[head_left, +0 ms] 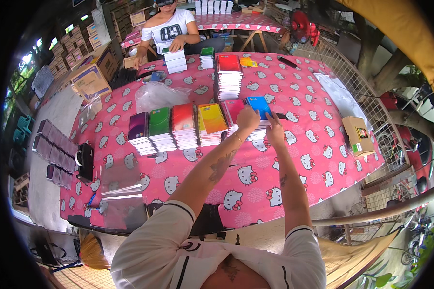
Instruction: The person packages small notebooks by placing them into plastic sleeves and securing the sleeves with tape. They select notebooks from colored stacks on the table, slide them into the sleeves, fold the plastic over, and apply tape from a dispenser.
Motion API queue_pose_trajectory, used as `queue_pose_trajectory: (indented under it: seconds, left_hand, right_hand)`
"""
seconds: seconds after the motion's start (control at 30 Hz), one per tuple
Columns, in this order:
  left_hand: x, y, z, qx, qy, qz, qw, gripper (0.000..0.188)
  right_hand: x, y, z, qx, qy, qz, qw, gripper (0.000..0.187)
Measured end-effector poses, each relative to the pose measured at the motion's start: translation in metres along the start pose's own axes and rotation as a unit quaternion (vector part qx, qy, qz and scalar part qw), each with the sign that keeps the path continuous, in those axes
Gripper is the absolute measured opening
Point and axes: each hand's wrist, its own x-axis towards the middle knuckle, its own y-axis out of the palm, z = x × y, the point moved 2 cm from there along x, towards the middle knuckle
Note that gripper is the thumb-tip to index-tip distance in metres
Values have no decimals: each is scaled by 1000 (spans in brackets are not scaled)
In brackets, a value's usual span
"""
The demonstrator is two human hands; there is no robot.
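Observation:
A row of spiral notebook stacks lies across a pink patterned tablecloth (pixel 304 144): purple (pixel 138 126), green (pixel 159 121), red (pixel 183 118), yellow-orange (pixel 211 118), pink (pixel 233 109) and blue (pixel 259 105). My left hand (pixel 247 118) is closed over the near edge of the pink and blue stacks, fingers gripping a notebook there. My right hand (pixel 275 129) touches the near right edge of the blue stack, fingers pointing up at it. What exactly sits under the left fingers is hidden.
A tall stack topped with a red notebook (pixel 229 72) stands behind the row. A crumpled clear bag (pixel 156 95) lies left of it. Clear sleeves (pixel 120 195) lie near left, a small box (pixel 358 135) right. A person (pixel 171 31) sits at the far side with white stacks (pixel 175 61).

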Motion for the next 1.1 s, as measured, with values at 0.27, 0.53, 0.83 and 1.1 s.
queue_pose_trajectory:
  seconds: [0.27, 0.53, 0.83, 1.1]
  left_hand:
    - [-30, -23, 25, -304, 12, 26, 952, 32]
    - [-277, -117, 166, 79, -12, 55, 995, 55]
    - [-90, -254, 212, 359, 239, -205, 879, 59]
    - [-136, -342, 110, 92, 104, -102, 985, 25]
  right_hand:
    - [-24, -41, 24, 149, -48, -135, 978, 50]
    - [-54, -8, 127, 186, -152, 47, 970, 45]
    - [-42, 130, 250, 61, -337, 68, 937, 59]
    - [-49, 83, 226, 190, -278, -3, 942, 32]
